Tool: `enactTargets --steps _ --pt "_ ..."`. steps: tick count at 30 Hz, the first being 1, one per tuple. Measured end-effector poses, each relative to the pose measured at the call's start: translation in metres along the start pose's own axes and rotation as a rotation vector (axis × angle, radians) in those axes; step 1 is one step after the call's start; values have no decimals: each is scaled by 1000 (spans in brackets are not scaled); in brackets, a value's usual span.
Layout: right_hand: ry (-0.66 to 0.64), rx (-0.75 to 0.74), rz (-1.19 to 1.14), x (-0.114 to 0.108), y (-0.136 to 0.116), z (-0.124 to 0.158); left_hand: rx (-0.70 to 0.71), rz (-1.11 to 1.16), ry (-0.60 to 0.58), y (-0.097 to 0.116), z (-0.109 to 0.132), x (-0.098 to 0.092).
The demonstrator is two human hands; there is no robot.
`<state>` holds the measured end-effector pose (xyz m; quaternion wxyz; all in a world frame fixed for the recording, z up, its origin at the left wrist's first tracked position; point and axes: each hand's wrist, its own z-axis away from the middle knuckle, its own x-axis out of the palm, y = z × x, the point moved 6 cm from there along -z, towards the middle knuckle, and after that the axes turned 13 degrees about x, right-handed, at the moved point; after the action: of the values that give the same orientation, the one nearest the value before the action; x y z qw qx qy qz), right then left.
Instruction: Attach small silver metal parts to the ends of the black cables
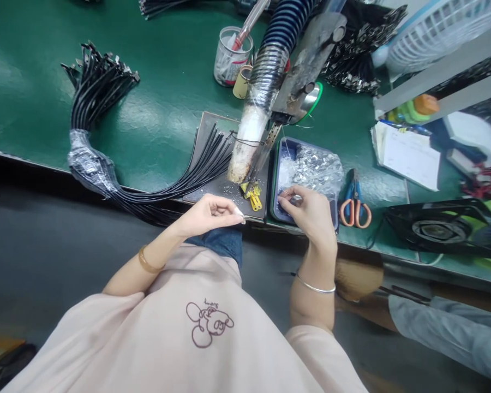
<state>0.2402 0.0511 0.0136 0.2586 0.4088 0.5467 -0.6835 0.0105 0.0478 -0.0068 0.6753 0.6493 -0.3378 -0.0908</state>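
My left hand [213, 213] is in front of the bench edge, thumb and forefinger pinched together. A small pale tip shows at its fingertips, too small to name. My right hand [313, 213] reaches over a dark blue tray [275, 188], its thumb and fingertips closed together; what they hold, if anything, is hidden. Inside the tray lies a clear plastic bag of small shiny parts [317, 169]. Between the hands a yellow clip-like piece [252, 195] sits on a grey board [198, 191]. A bundle of black cables [175, 188] reaches onto that board, left of a vertical metal holder [264, 155].
A ribbed hose [282, 41] with a white nozzle [247, 136] hangs over the board. Orange-handled pliers [355, 204] lie right of the tray, near a black fan [437, 229]. Farther back are a tin [225, 65], papers [409, 155] and a white fan [442, 38]. Another person's leg [433, 322] is at right.
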Motion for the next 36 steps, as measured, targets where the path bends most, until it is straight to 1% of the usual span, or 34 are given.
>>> enactTargets --steps 2,4,7,9,11,14,16,18,23,27,31,33,36 --pt "51 2 -8 -5 -1 6 9 19 47 -3 -1 -1" --pt "165 42 -50 -13 2 14 13 1 85 -5 -1 -1" --pt "365 104 -205 -24 5 30 22 -98 143 -8 1 -3" --pt "426 107 -343 -24 3 41 47 -186 168 -8 1 -3" --pt "388 76 -466 -17 -5 50 85 -273 188 -6 2 -2" --pt "200 9 -579 4 -26 62 142 -404 216 -2 4 0" --pt "85 -25 -598 20 -40 68 178 -486 225 2 5 2" --pt "45 -48 -580 32 -50 72 208 -553 228 6 6 4" --pt "53 -78 -580 45 -57 72 270 -666 209 14 7 10" --pt "38 -78 -598 47 -56 71 318 -707 196 17 7 11" --pt "45 -78 -558 46 -57 72 327 -731 191 16 7 11" --pt "72 -99 -527 44 -59 74 330 -735 186 16 8 12" --pt "153 -148 -439 40 -64 76 340 -732 170 17 8 12"
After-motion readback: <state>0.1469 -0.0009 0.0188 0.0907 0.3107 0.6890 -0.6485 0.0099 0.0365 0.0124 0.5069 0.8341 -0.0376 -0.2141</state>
